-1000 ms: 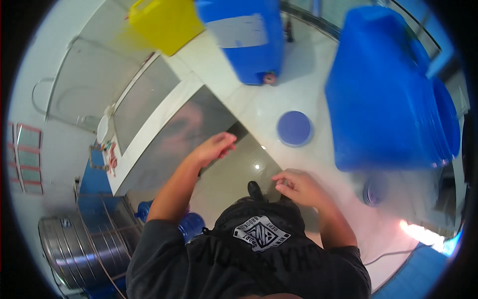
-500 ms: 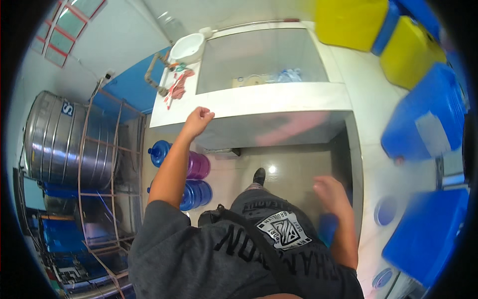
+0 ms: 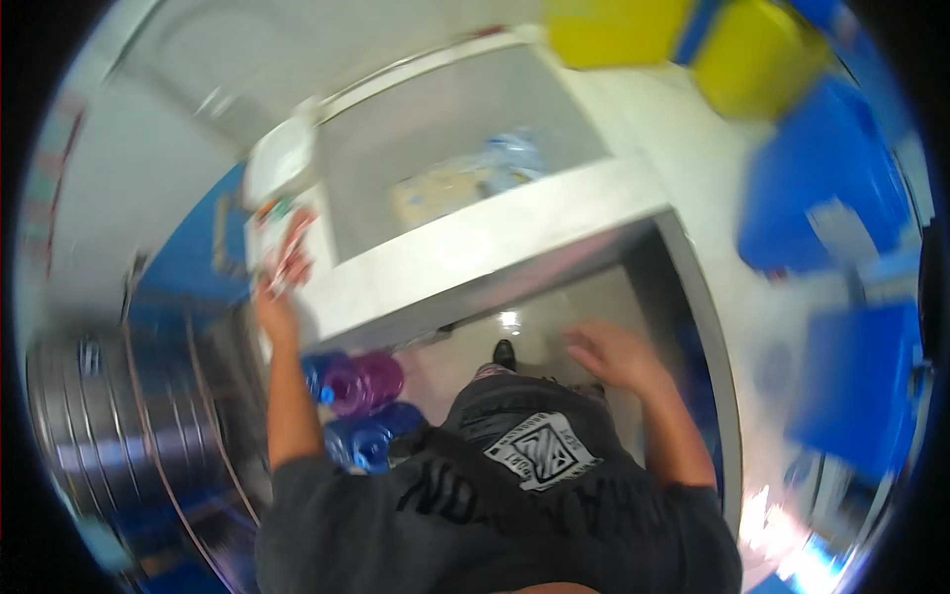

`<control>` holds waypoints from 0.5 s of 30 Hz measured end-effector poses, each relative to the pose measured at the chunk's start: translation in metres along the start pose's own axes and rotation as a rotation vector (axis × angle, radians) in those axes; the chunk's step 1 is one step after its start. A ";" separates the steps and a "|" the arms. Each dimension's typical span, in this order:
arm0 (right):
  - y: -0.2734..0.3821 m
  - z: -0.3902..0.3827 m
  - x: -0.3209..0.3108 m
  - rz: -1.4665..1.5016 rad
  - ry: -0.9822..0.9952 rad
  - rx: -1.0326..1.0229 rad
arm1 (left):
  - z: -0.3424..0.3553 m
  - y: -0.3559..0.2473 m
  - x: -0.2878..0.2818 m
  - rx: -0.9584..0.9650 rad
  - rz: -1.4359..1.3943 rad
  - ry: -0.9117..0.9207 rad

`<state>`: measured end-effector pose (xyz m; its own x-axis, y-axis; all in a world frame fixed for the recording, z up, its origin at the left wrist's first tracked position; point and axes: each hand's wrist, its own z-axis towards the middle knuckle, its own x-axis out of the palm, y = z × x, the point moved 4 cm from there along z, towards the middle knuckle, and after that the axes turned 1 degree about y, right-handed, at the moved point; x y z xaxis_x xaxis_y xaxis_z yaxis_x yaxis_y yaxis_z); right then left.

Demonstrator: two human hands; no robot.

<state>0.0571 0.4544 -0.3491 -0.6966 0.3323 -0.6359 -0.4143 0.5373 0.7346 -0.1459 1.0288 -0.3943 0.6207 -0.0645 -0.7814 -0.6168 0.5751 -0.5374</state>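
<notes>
My left hand [image 3: 277,307] is at the left end of the white counter [image 3: 455,233], at the near edge of a crumpled pink-red cloth [image 3: 295,243]; its fingers are blurred, so I cannot tell whether they grip it. A white basin [image 3: 280,153] and a beige pipe fitting [image 3: 226,238] are just beyond. The grey recessed tub [image 3: 426,119] in the counter holds crumpled clear plastic [image 3: 513,148]. My right hand [image 3: 609,351] is open and holds nothing, above the floor in front of the counter.
Blue and purple water jugs [image 3: 366,381] lie below the counter at left. A steel tank [image 3: 119,426] and metal rack [image 3: 193,396] are on the far left. Yellow [image 3: 623,30] and blue containers [image 3: 821,188] line the right-hand ledge [image 3: 693,188].
The view has turned leftward toward the counter end. My left hand has moved forward and left to the pink-red cloth. My right hand remains low on the right.
</notes>
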 end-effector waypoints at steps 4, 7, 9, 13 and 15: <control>-0.034 -0.030 -0.019 0.138 -0.157 0.128 | -0.037 -0.130 0.033 0.193 -0.447 0.276; -0.040 -0.047 -0.040 0.357 -0.442 0.098 | -0.115 -0.257 0.091 0.261 -0.616 0.884; -0.045 -0.058 -0.051 0.498 -0.641 0.123 | -0.189 -0.340 0.123 0.313 -0.661 1.222; -0.083 -0.105 -0.078 0.696 -0.944 0.164 | -0.337 -0.469 0.149 0.463 -0.650 1.657; -0.114 -0.140 -0.096 0.726 -1.044 0.185 | -0.384 -0.514 0.155 0.538 -0.607 1.741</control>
<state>0.0890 0.2522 -0.3389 0.0945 0.9942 -0.0508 0.0103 0.0500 0.9987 0.0814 0.4103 -0.3611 -0.6440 -0.7510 -0.1459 -0.1319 0.2969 -0.9458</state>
